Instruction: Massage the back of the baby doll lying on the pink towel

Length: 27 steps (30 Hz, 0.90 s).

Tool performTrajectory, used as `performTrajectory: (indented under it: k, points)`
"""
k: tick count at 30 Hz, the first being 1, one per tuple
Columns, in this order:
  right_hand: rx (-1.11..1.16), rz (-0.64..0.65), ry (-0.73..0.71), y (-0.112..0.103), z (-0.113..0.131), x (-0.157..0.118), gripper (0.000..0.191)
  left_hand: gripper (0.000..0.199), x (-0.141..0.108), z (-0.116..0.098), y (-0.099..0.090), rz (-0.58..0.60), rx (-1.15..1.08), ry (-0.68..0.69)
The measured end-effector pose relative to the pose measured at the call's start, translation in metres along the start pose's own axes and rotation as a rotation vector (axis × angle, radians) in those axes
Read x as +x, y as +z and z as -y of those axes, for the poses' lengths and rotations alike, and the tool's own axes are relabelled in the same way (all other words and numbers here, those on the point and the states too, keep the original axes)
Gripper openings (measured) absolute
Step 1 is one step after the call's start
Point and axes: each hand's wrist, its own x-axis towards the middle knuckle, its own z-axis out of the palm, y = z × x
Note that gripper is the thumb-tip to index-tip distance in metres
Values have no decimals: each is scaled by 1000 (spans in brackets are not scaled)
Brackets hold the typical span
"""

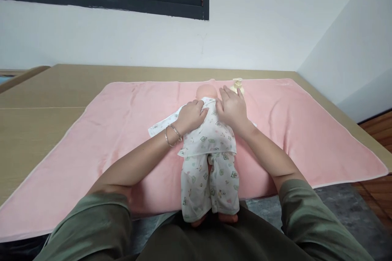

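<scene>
A baby doll (207,90) with a bald head lies lengthwise before me, its feet towards my body. It wears a white printed shirt (211,142) and matching trousers (196,187). My left hand (191,115), with two thin bracelets (173,135) at the wrist, rests on the doll's left-hand shoulder area, thumb apart from the fingers. Across from it, my right hand (232,108) lies by the other shoulder with its fingers spread. One sleeve (162,125) stretches out to the left; the other is mostly hidden behind my right hand and forearm.
Under the doll a pink blanket (128,126) covers much of a wooden table (39,130). A pale yellow pump bottle (237,85) stands beyond my right hand, partly covered by it. A white wall (251,28) and a dark-framed window (196,6) rise behind the table.
</scene>
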Motion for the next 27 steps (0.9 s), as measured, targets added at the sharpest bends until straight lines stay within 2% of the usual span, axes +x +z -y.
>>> performTrajectory:
  k: [3,5,8,11,14,19,23,27]
  points:
    - [51,-54,32,-7,-22,13,57,53,8,-6,-4,33,2,16]
    - [77,-70,68,-4,-38,22,60,59,12,-13,-5,-35,-79,104]
    - [102,-28,65,6,-55,32,63,60,21,-28,-5,-124,-386,178]
    - [109,16,47,14,-62,37,63,59,39,-43,-9,-92,-775,89]
    - [99,-1,48,13,-65,39,60,68,66,-48,-15,-34,-963,42]
    - [70,-25,37,-1,-63,44,52,63,101,-51,-21,-2,-857,97]
    - [40,-11,169,-10,-51,50,44,81,107,-64,-17,79,-1091,70]
    - [-14,4,295,-13,-37,57,43,76,97,-70,-19,116,-1087,-3]
